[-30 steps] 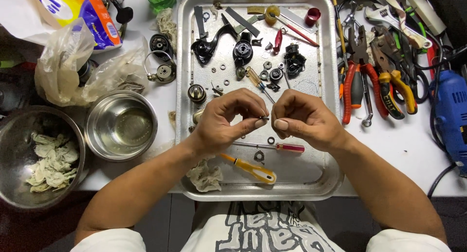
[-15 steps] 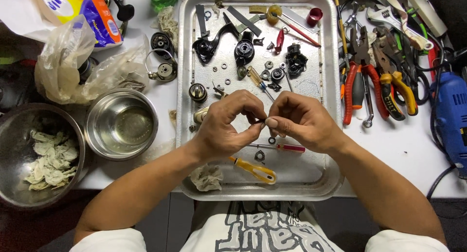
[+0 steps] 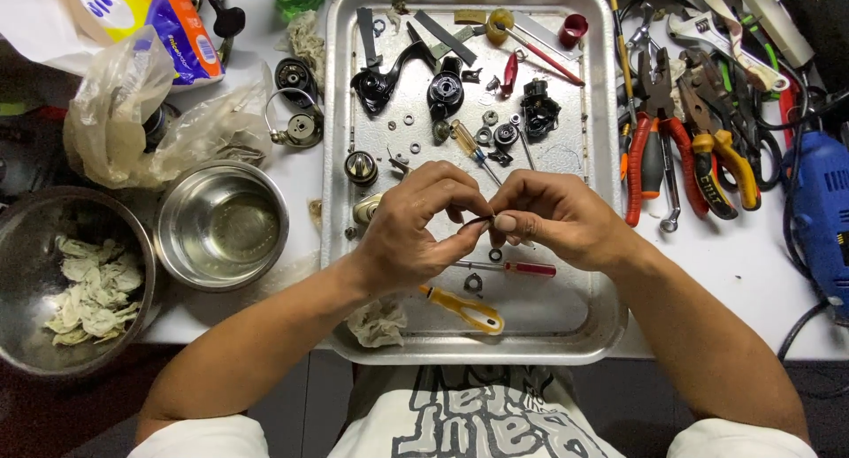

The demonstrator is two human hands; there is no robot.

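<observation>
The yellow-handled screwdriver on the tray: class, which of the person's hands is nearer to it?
Left. The left hand is just above the yellow-handled screwdriver, which lies below its wrist; the right hand sits farther up and to the right.

hands: left hand (image 3: pixel 416 224) and right hand (image 3: pixel 553 217) meet fingertip to fingertip over the metal tray (image 3: pixel 601 321), pinching a small dark part (image 3: pixel 478 220)
at 6 o'clock: yellow screwdriver (image 3: pixel 462 307)
at 9 o'clock: steel bowl (image 3: pixel 223 225)
at 3 o'clock: red pliers (image 3: pixel 659 148)
</observation>
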